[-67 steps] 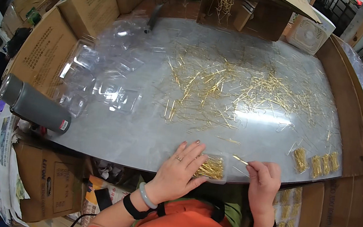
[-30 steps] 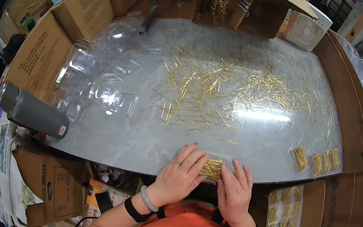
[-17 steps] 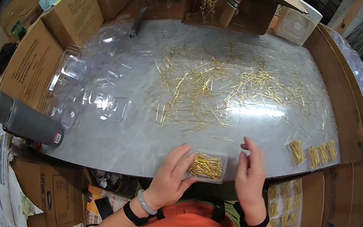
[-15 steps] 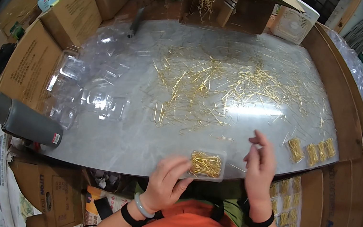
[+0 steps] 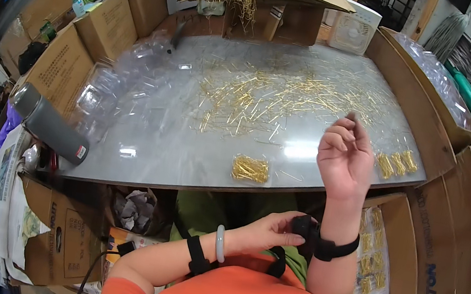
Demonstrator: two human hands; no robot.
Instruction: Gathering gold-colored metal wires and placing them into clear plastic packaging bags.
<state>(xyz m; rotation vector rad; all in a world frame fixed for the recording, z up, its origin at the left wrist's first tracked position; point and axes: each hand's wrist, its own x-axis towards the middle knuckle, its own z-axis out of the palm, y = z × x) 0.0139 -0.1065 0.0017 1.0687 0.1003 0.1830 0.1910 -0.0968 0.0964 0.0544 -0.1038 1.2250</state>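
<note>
My left hand (image 5: 272, 232) reaches across my body, its thumb and fingers closed on a small black device (image 5: 304, 228) strapped to my right wrist. My right hand (image 5: 346, 163) is raised over the table's front edge, palm showing and fingers loosely bent, with nothing visible in it. To its left a clear plastic box (image 5: 250, 169) full of gold wire hooks sits near the front edge, touched by neither hand. Loose gold hooks (image 5: 257, 97) lie scattered beyond. Several bundles of gold hooks (image 5: 395, 164) stand at the right edge.
Clear plastic trays (image 5: 107, 96) pile up on the table's left, behind a grey bottle (image 5: 50, 124). A cardboard box (image 5: 273, 24) strewn with gold wire and a white fan (image 5: 355, 28) stand at the back. Below right, an open carton (image 5: 402, 239) contains rows of gold bundles.
My left hand has let go of the plastic box and moved to the device on my right wrist. My right hand has turned palm up and its fingers have bent. The view has shifted.
</note>
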